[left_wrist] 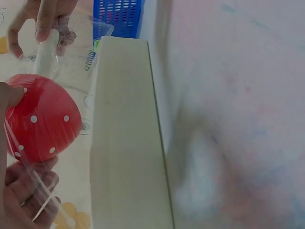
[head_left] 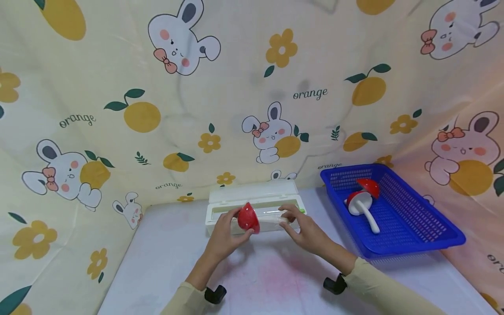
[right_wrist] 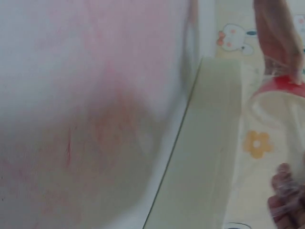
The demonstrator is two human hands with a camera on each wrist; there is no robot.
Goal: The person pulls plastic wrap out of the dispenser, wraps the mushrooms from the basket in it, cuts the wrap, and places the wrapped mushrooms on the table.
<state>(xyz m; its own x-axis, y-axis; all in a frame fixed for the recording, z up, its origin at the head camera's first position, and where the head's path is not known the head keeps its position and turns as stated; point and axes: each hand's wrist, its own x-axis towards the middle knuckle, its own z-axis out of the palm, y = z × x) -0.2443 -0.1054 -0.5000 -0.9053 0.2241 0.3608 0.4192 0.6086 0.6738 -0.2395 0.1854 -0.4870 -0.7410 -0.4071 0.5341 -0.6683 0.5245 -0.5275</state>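
A red toy mushroom [head_left: 248, 217] with white dots is held sideways above the front of an open white box [head_left: 215, 210]. The left hand [head_left: 225, 234] grips its cap between thumb and fingers. Clear plastic film lies over the cap in the left wrist view and spreads around the white stem [left_wrist: 46, 56]. At the stem's end, the right hand [head_left: 305, 227] pinches the stem together with the film [left_wrist: 78, 78]. The right wrist view shows the cap's pale underside [right_wrist: 279, 102], partly cut off by the frame edge.
To the right stands a blue plastic basket [head_left: 417, 218] holding another red-capped mushroom [head_left: 360, 203] with a white stem and a further red cap [head_left: 370, 187]. The box's raised lid [head_left: 252, 192] stands near the patterned cloth backdrop [head_left: 236, 87]. A white table [head_left: 165, 253] lies underneath.
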